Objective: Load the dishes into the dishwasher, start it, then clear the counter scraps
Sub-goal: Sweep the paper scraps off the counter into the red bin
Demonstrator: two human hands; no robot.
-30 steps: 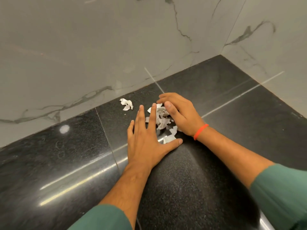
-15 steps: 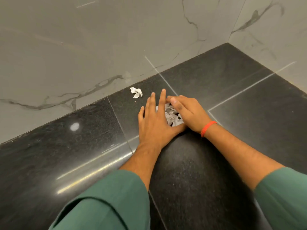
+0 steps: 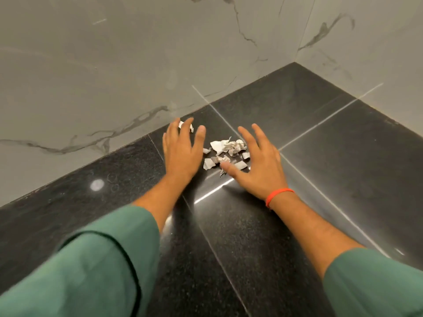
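Hands (image 3: 183,152) (image 3: 258,165) now spread apart, scraps (image 3: 225,152) uncovered

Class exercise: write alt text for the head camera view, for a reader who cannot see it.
Two open hands, left hand and right hand, flank a small pile of paper scraps on a black counter. The left fingers reach a stray scrap by the marble wall.

There is only one view, from a camera on the person's head. It looks forward and down, from close, at the black worktop (image 3: 320,138) where it meets the wall corner (image 3: 295,58) at upper right.
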